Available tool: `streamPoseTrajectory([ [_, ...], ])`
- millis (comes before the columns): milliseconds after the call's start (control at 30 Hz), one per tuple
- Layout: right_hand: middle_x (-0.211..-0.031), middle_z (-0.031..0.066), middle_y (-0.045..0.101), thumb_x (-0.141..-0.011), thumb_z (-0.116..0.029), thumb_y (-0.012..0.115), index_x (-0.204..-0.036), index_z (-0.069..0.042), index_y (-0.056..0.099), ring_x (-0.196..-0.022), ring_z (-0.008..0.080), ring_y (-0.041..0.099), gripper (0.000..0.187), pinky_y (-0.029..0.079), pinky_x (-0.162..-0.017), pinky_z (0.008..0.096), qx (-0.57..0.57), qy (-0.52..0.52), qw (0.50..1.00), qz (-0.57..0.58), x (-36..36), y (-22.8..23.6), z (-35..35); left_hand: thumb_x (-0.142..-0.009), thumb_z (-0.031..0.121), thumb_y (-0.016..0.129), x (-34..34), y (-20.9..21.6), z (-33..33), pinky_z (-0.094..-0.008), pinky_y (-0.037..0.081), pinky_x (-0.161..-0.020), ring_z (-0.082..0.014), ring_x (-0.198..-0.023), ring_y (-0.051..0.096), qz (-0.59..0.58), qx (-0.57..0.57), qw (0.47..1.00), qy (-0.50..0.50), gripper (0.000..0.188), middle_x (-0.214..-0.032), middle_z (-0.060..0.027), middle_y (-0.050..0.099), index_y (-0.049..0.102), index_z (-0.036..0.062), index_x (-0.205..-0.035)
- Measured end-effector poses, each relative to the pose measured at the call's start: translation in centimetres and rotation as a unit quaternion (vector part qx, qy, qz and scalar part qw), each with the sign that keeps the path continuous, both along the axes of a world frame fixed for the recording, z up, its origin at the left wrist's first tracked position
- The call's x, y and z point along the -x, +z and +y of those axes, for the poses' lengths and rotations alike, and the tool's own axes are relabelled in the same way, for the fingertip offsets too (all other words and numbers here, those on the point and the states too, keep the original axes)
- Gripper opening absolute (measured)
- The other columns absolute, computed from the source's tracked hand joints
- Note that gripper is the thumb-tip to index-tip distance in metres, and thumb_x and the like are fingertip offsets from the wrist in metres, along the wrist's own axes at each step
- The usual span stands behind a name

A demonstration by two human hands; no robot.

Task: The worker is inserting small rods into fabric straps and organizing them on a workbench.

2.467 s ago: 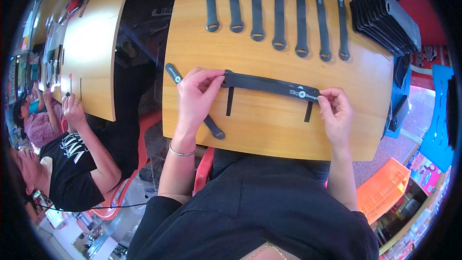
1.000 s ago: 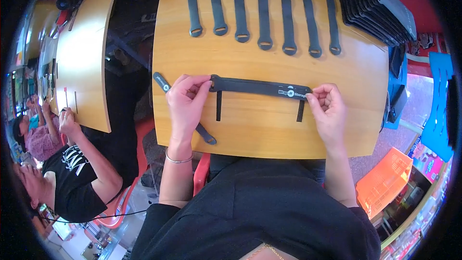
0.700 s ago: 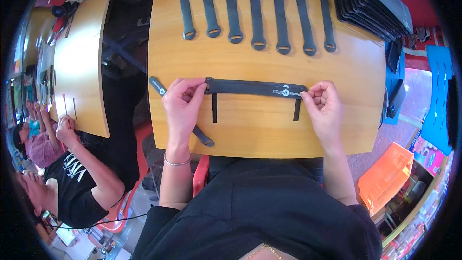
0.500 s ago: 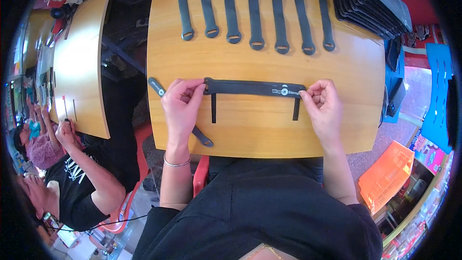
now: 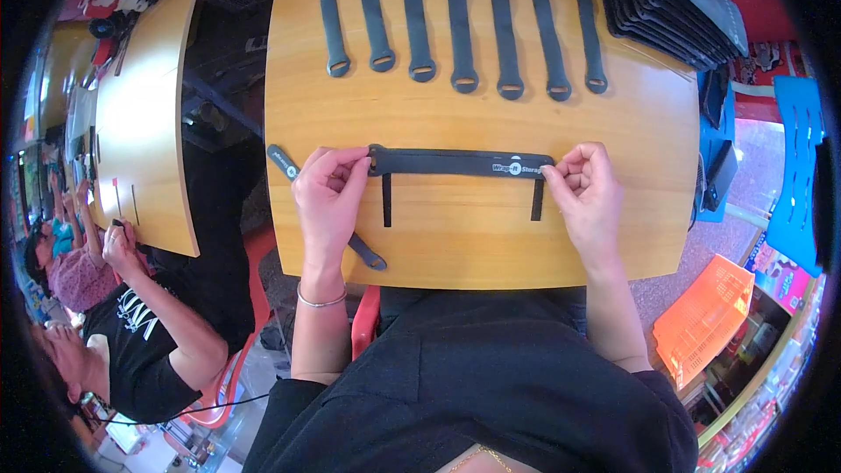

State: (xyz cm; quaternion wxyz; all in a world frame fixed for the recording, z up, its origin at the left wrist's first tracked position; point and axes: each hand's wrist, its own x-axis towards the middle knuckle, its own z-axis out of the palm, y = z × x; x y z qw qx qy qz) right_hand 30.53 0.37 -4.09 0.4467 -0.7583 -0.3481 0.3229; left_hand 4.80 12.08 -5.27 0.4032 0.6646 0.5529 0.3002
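Note:
A dark grey hook-and-loop strap (image 5: 438, 163) with a slotted round end and white print is stretched level between my hands, over the wooden table (image 5: 473, 250). My left hand (image 5: 328, 193) pinches its slotted end, and my right hand (image 5: 589, 193) pinches its printed end. Below the strap, two narrow black strips show, a left strip (image 5: 387, 201) and a right strip (image 5: 536, 200); their upper ends are hidden by the strap. Another strap (image 5: 366, 252) lies slanted beneath my left hand and wrist, which cover its middle.
Several like straps (image 5: 459, 26) lie in a row along the far side. A stack of black folded pieces (image 5: 670, 13) stands at the far right. An orange basket (image 5: 705, 320) is beyond the table's right edge. A co-worker (image 5: 158, 333) sits left at another table (image 5: 144, 123).
My hands hold the same pinch on the strap with hardly any movement. The view has shifted slightly, and the co-worker's hand at the left has moved a little.

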Motion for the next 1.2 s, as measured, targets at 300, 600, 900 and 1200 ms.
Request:
streamPoseTrajectory([
  [300,-0.071,0.0020,0.057,-0.079,0.000,0.069,-0.088,-0.003,0.046,-0.059,0.0054,0.057,0.025,0.045,-0.053,0.0197,0.007,-0.002,1.000,-0.010,0.10,0.08,0.06,-0.080,-0.006,0.065,-0.11,0.38,-0.01,-0.0162,0.040,-0.056,-0.0030,-0.063,0.051,0.004,-0.007,1.000,0.002,0.010,-0.077,0.0001,0.056,0.066,-0.0034,-0.089],
  [600,-0.070,0.0030,0.057,-0.079,-0.001,0.069,-0.088,-0.003,0.045,-0.057,0.0066,0.058,0.026,0.044,-0.051,0.0210,0.005,0.005,0.999,-0.039,0.05,-0.15,-0.08,-0.079,-0.005,0.066,-0.14,0.14,-0.05,-0.0179,0.040,-0.054,-0.0051,-0.060,0.051,0.001,-0.022,1.000,0.004,0.009,-0.074,-0.0018,0.056,0.067,-0.0024,-0.088],
  [900,-0.071,0.0042,0.057,-0.080,-0.002,0.069,-0.093,-0.003,0.046,-0.058,0.0078,0.057,0.027,0.046,-0.053,0.0222,-0.002,0.008,0.999,-0.047,0.31,-0.14,-0.19,-0.078,-0.004,0.066,-0.21,0.29,-0.21,-0.0197,0.040,-0.051,-0.0067,-0.057,0.051,-0.006,-0.031,0.999,0.007,0.009,-0.070,-0.0032,0.055,0.067,-0.0021,-0.087],
  [1200,-0.070,0.0041,0.059,-0.079,-0.002,0.069,-0.102,-0.003,0.047,-0.057,0.0082,0.056,0.032,0.046,-0.053,0.0232,-0.005,0.006,0.997,-0.081,0.52,0.08,-0.32,-0.077,-0.004,0.066,-0.25,0.24,-0.18,-0.0197,0.040,-0.052,-0.0071,-0.057,0.051,0.004,-0.041,0.999,0.002,0.010,-0.071,-0.0036,0.056,0.067,-0.0021,-0.087],
])
